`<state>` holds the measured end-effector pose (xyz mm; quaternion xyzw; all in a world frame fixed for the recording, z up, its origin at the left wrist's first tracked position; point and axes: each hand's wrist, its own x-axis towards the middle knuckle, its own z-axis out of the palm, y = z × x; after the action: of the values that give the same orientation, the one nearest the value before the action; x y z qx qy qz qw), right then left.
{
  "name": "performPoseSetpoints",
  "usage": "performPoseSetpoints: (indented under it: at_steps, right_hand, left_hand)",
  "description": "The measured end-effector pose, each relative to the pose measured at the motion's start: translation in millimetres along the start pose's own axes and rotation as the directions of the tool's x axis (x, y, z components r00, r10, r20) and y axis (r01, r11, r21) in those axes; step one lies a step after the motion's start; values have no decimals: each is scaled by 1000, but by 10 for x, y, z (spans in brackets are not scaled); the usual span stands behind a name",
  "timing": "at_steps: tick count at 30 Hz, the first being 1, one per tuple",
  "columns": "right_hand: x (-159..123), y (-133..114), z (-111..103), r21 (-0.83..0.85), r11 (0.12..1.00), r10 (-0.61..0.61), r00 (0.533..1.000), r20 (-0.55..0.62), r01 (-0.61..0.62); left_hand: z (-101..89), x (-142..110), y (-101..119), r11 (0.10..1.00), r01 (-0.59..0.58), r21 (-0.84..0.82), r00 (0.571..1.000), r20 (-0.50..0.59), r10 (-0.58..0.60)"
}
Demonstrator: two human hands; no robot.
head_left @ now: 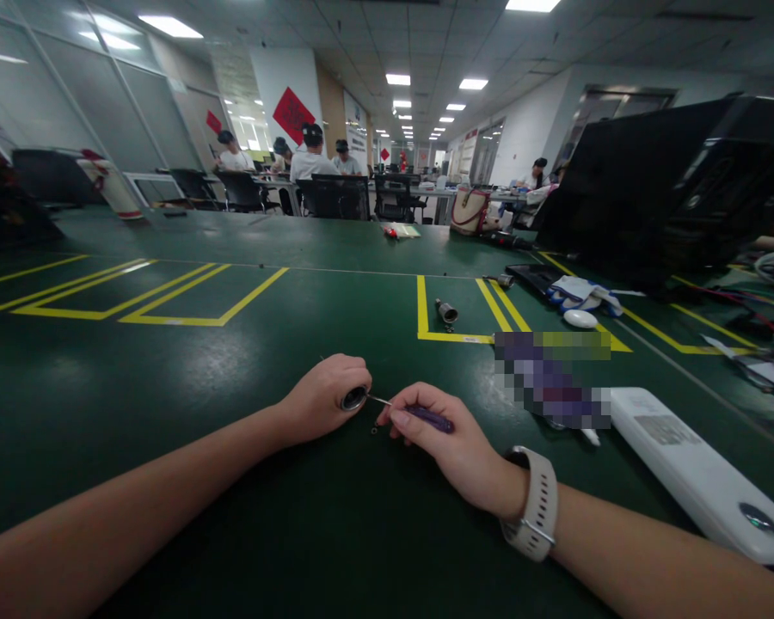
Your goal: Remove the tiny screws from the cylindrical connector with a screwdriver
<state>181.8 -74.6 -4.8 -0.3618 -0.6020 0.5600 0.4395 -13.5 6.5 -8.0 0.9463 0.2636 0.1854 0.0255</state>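
Observation:
My left hand (328,397) is closed around a round metal fitting (353,398), whose open ring-shaped end faces to the right. My right hand (448,443) grips a screwdriver by its dark purple handle (431,419). The thin shaft (379,400) points left, and its tip meets or nearly meets the rim of the fitting; I cannot tell which. On the green table just below the shaft lies a tiny metal piece (374,430). Most of the fitting is hidden inside my left fingers.
Another metal fitting (447,310) lies inside a yellow taped outline. To the right are a blurred purple item (542,378), a long white device (690,473), a white oval object (580,319), gloves (580,294) and a large black monitor (658,180). Several people sit farther back.

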Motion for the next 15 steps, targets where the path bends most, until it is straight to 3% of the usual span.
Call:
performPoseSetpoints:
  at_steps: [2,8,15]
  right_hand:
    - [3,12,-1,-9,1000,7,1000,12,-7]
    - [26,59,-23,172,984,53,998,22,-56]
    - [18,53,-32,180,983,37,999,-3,-35]
  left_hand:
    - [-1,1,8,1000,3,29,1000,8,-3]
    - [-17,3,21,999,-4,54,1000,18,3]
    - [-24,4,22,999,2,49,999,46,-4]
